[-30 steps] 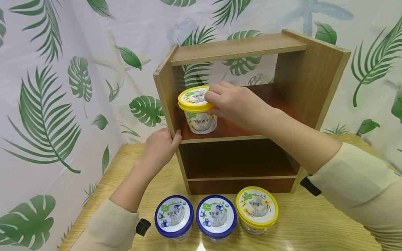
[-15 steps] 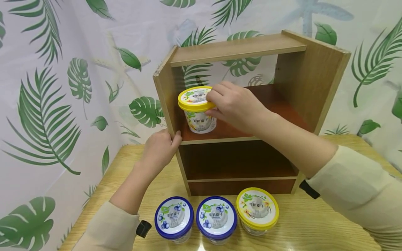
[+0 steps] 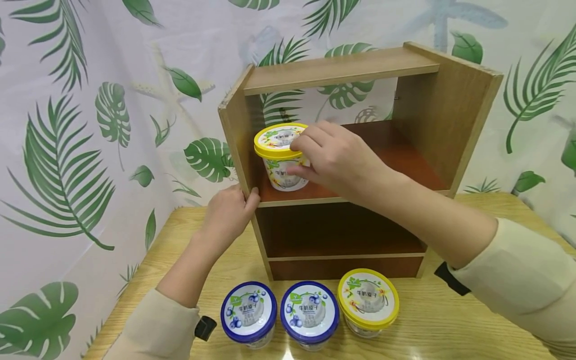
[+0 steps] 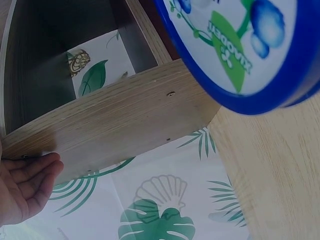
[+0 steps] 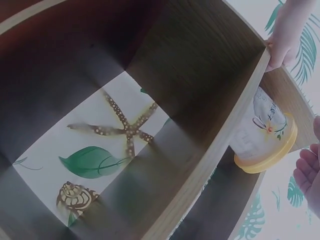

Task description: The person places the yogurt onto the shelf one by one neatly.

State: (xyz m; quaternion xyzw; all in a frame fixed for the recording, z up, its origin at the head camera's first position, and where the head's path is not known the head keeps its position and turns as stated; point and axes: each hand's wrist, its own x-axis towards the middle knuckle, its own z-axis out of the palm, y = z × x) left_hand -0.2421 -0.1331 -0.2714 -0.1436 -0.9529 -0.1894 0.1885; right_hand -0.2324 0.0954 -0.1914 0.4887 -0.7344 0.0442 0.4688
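Note:
A tub with a yellow lid [image 3: 275, 172] stands upright on the upper board of a small wooden shelf unit [image 3: 454, 110], beside its left side panel. My right hand [image 3: 342, 160] is at the tub's right side, fingers over the lid's edge and thumb in front. In the right wrist view a gap shows between this hand [image 5: 309, 175] and the tub [image 5: 262, 125]. My left hand [image 3: 228, 212] grips the front edge of the left side panel, thumb on the inside. In the left wrist view its fingers lie along the panel's outer face.
Two blue-lidded tubs [image 3: 249, 310] and another yellow-lidded tub [image 3: 369, 297] stand in a row on the wooden table [image 3: 454, 320] before the shelf unit. A leaf-patterned cloth [image 3: 180, 65] hangs behind and at the left.
My right thumb and fingers have loosened from the tub, the thumb coming away from its side. The tub stays in nearly the same place. My left hand has not moved.

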